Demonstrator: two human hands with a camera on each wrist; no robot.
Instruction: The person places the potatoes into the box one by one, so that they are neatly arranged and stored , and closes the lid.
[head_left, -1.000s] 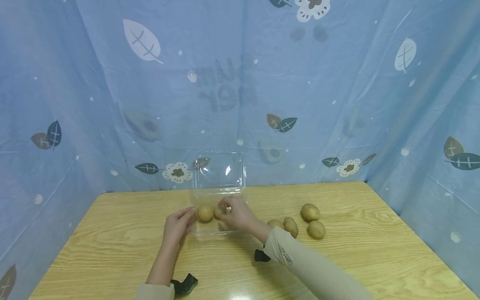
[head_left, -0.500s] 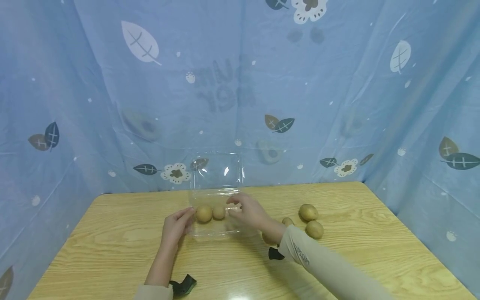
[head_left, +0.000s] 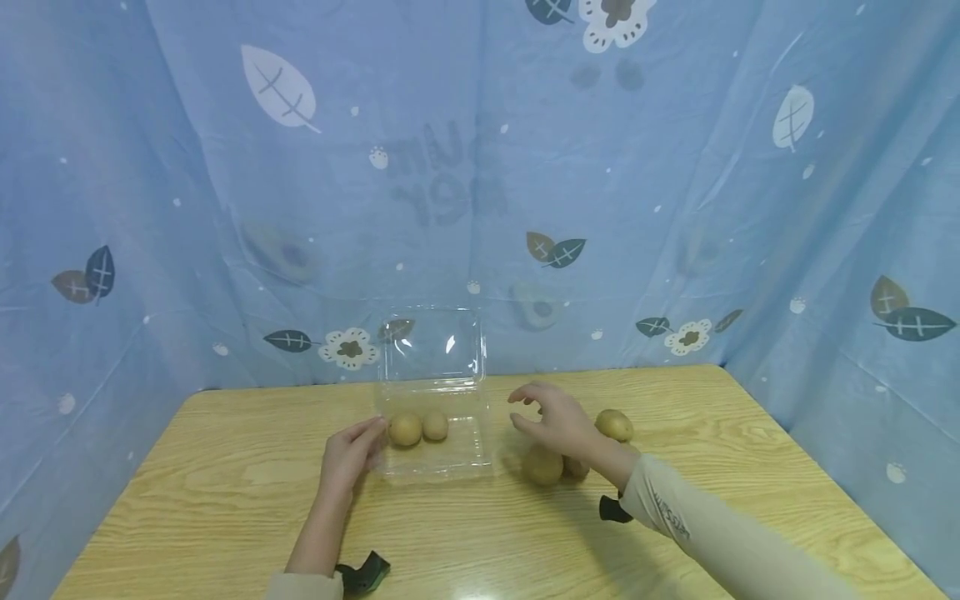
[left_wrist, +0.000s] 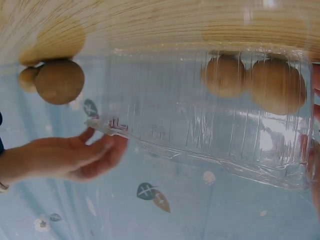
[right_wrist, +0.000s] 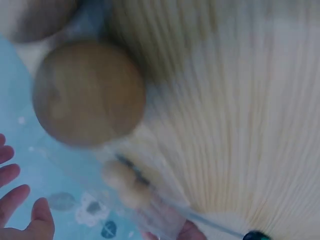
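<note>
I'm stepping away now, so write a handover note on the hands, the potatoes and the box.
Left hand: fingers rest against the left side of the clear plastic clamshell box, steadying it; the box lid stands open.
Right hand: open and holding nothing, above the loose potatoes to the right of the box.
Done: two small brown potatoes lie side by side inside the box.
Left: at least three loose brown potatoes lie on the wooden table; the hand may hide more. The lid is not yet closed.
</note>
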